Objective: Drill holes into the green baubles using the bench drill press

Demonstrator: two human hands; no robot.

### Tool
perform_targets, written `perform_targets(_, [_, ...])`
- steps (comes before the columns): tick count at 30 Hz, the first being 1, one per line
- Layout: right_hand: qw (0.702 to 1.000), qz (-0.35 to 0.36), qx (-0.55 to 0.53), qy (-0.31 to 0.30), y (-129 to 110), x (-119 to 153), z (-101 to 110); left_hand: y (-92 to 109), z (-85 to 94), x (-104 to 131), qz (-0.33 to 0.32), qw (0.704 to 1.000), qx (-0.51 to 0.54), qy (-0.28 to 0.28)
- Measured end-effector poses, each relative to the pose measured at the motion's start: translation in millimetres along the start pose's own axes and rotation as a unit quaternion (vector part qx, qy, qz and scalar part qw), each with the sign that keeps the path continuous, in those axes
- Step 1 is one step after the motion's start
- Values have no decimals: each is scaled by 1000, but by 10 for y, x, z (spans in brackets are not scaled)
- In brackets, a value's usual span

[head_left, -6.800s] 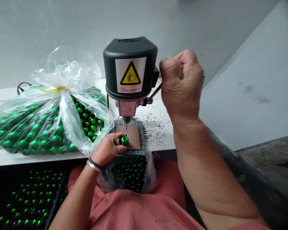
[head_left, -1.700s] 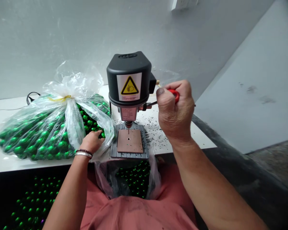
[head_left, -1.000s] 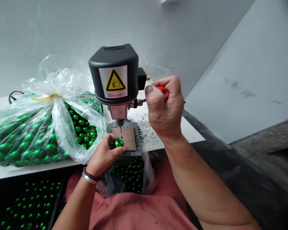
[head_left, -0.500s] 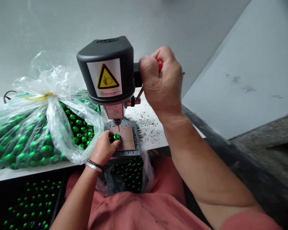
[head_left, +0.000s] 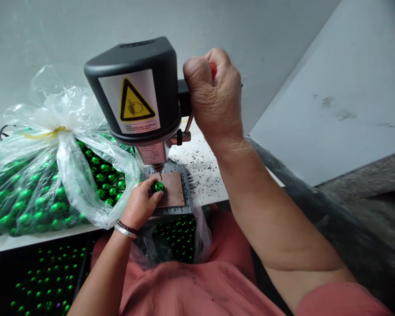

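Observation:
A black bench drill press (head_left: 133, 83) with a yellow warning label stands on the white table. My right hand (head_left: 215, 96) is wrapped round its red-ended feed lever at the machine's right side; most of the lever is hidden by the fingers. My left hand (head_left: 141, 199) pinches a shiny green ball (head_left: 158, 187) between thumb and fingers, over the brown board (head_left: 173, 188) on the drill's grey base (head_left: 188, 193). Just above the ball hangs the thin drill bit (head_left: 161, 176); whether it touches the ball I cannot tell.
To the left lies a clear plastic bag (head_left: 75, 175) full of green balls, tied with yellow string. Dark shavings (head_left: 204, 164) litter the white table (head_left: 217, 188). More green balls (head_left: 177, 237) sit in a bag at my lap and in a dark container (head_left: 42, 276) below left.
The drill and both hands appear slightly further left as the view shifts. The ball in my left hand has turned a little, and its pale tip no longer shows. My right hand keeps its grip.

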State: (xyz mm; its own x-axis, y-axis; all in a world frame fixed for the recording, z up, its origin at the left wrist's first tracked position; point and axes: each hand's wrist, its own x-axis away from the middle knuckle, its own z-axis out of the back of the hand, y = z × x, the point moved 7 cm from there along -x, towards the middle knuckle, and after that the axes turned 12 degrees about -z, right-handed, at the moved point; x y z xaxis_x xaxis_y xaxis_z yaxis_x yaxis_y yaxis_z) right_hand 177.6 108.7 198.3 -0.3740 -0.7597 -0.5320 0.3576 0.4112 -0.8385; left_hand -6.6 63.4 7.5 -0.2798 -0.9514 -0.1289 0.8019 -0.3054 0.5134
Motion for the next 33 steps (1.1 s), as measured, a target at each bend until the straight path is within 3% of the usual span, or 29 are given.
perform_targets(5, [1000, 17, -4, 0, -1, 12, 6, 15, -5, -75, 0, 1000, -4, 5])
perform_targets(10, [1000, 12, -18, -14, 3, 13, 3, 45, -53, -202, -16, 999, 37, -31])
perform_targets(20, [999, 19, -31, -10, 3, 16, 2, -148, -19, -149, 72, 988, 126, -45])
perform_targets(33, [998, 28, -56, -23, 2, 24, 3, -125, -84, -158, 45, 995, 85, 5])
